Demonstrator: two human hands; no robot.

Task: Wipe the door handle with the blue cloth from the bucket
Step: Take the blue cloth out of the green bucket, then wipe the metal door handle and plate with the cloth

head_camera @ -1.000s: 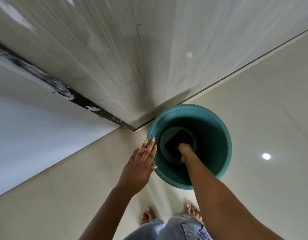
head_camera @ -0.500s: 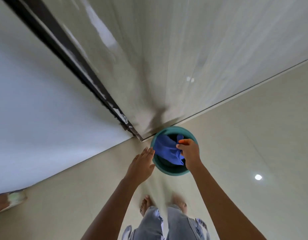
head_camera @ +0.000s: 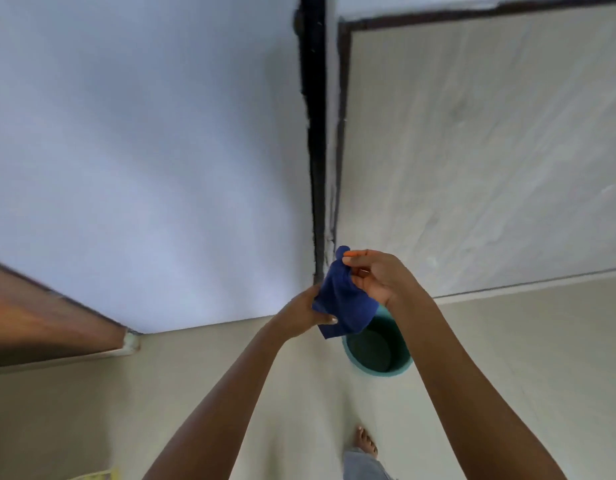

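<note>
The cloth [head_camera: 344, 299] has come right up out of the bucket [head_camera: 377, 348] since half a second ago, when it was only just clearing the rim. It now hangs in the air above and to the left of the bucket, held between both hands. The right hand [head_camera: 379, 277] pinches its top corner between thumb and fingertips, much as it did before. The left hand [head_camera: 304, 313], which was resting open against the bucket's rim, has left it and now closes on the cloth's lower left edge. The bucket stands on the floor [head_camera: 524, 358] below the right wrist, its dark inside showing nothing in it now. The view has also swung upward: the dark frame [head_camera: 317, 133] runs straight up the middle, with the pale wall [head_camera: 143, 133] on its left and the door [head_camera: 490, 150] on its right. No handle is in view.

Counted: one cloth, one bucket, two hands, two bare forearms. One bare foot [head_camera: 366, 441] shows at the bottom, where two showed earlier. One brown wooden panel [head_camera: 40, 317] stands at the left edge.
</note>
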